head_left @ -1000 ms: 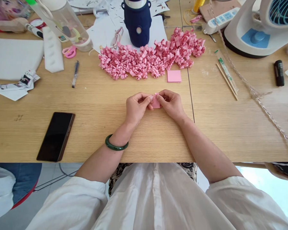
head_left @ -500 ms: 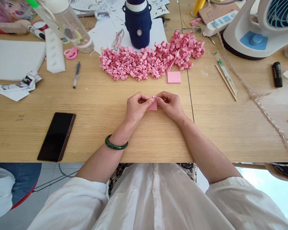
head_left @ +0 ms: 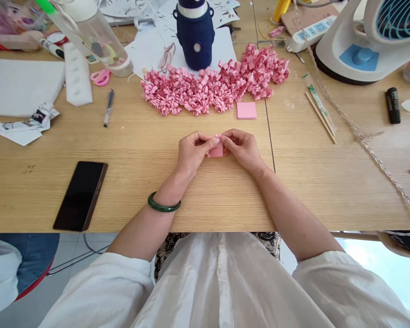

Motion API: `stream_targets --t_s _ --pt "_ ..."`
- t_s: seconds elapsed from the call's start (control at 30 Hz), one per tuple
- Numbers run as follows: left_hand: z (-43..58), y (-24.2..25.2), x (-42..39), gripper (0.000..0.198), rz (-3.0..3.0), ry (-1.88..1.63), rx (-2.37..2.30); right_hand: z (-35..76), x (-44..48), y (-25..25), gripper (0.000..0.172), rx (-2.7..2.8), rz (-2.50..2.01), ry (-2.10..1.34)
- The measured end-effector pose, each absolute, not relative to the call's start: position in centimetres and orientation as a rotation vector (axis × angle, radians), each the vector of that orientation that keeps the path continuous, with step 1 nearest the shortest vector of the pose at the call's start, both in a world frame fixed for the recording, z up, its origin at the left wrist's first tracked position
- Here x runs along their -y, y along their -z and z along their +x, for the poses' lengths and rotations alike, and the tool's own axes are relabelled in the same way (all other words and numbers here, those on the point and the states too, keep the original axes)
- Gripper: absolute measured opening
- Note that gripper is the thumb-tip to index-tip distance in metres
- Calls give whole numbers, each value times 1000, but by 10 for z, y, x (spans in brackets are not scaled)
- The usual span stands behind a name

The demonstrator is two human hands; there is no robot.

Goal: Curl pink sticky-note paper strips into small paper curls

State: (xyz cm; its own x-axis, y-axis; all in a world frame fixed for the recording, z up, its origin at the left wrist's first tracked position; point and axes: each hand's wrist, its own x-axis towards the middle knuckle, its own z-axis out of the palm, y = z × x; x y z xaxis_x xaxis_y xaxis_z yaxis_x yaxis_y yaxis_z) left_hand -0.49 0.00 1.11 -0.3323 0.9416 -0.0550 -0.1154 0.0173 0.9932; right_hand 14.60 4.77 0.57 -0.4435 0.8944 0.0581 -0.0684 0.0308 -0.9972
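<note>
A small pink paper piece (head_left: 216,151) is pinched between my two hands above the wooden table. My left hand (head_left: 193,152) has thumb and fingers closed on its upper left part. On the other side, my right hand (head_left: 241,148) grips its top edge with thumb and forefinger, where a little rolled or folded bit shows. The fingertips of both hands nearly touch. Beyond them lies a long heap of pink curled paper pieces (head_left: 194,89), with a stack of pink paper (head_left: 246,110) in front of its right part.
A dark blue bottle (head_left: 195,38) stands behind the heap. The phone (head_left: 81,196) lies front left, a pen (head_left: 109,108) and pink scissors (head_left: 100,77) back left. Sticks (head_left: 321,117), a braided cord (head_left: 372,150), a marker (head_left: 392,105) and a fan (head_left: 357,50) are right.
Both hands keep hold of the pink paper, and their fingers have shifted slightly at its top edge. The whole view has moved a little.
</note>
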Motion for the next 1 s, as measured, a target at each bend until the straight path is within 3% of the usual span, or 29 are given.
stream_targets --t_s 0.3,0.57,1.0 --pt "-5 -19 2 29 947 -1664 -1329 145 -51 1 29 1454 -985 -1386" --pt "1 -9 5 24 1056 -1487 -1343 146 -49 -3 29 1535 -970 -1348" --pt "-3 -8 5 13 1129 -1510 -1444 146 -48 -4 20 1607 -993 -1329"
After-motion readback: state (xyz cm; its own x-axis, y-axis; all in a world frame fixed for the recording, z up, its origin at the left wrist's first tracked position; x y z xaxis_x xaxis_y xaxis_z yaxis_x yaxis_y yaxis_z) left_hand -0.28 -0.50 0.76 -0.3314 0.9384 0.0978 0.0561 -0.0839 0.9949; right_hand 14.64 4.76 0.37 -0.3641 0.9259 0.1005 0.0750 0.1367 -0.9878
